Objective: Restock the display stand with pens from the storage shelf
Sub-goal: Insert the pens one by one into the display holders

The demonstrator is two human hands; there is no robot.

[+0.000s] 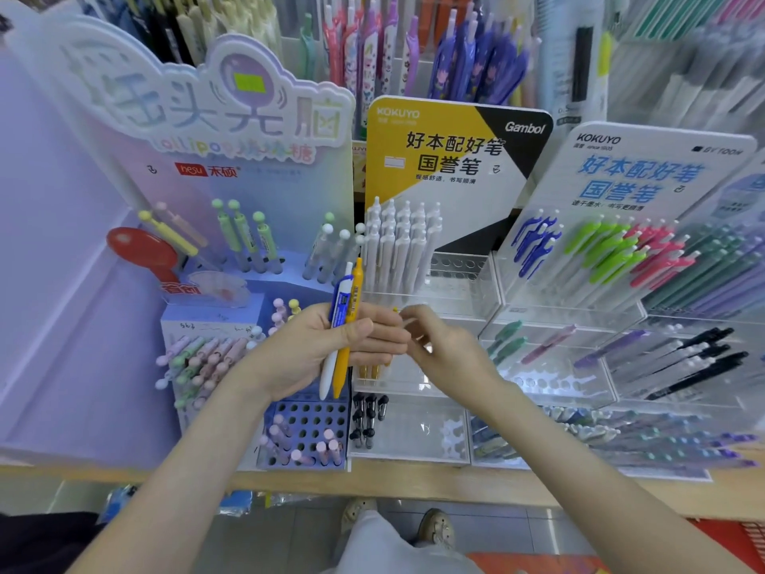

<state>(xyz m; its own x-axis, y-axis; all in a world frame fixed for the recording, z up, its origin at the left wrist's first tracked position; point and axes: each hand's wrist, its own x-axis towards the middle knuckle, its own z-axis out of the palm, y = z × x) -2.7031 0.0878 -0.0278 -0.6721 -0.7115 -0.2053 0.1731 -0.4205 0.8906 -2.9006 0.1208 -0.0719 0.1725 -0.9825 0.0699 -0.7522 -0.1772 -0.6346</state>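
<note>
My left hand (327, 350) grips two upright pens in front of the yellow display stand (439, 151): a yellow pen (347, 358) and a white pen with a blue clip (331, 374). My right hand (447, 350) meets the left fingertips, its fingers curled and pinching something small and yellow that I cannot identify. White pens (403, 246) fill the top left holes of the clear rack. A few yellow pens (369, 371) stand in a lower tier, partly hidden behind my left hand. Black pens (368, 420) sit in the bottom tier.
A purple lollipop-pen stand (232, 118) is to the left, with pastel pens (198, 362) in its blue trays. To the right stands a white stand (645, 167) with blue, green, pink and dark pens. More pens hang on the shelf (414, 47) behind. The wooden counter edge (414, 484) runs below.
</note>
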